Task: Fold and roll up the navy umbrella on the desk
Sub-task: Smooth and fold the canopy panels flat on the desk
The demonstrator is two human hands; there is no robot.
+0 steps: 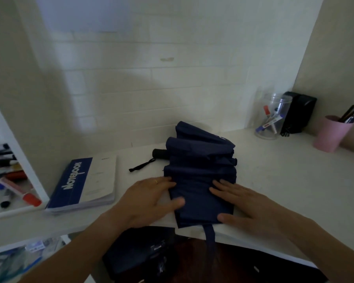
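Note:
The navy umbrella (199, 170) lies collapsed on the white desk (284, 180), its cloth in loose folds. Its black handle (159, 153) with a wrist strap points left. A navy closing strap (209, 233) hangs over the desk's front edge. My left hand (149, 199) lies flat on the left edge of the nearest flap, thumb on the cloth. My right hand (247, 207) presses flat on the flap's right side, fingers straight.
A blue-and-white notebook (84, 184) lies left of the umbrella. A clear jar of markers (271, 117), a black box (298, 112) and a pink pen cup (331, 133) stand at the back right. A shelf with markers (10, 180) is at the left.

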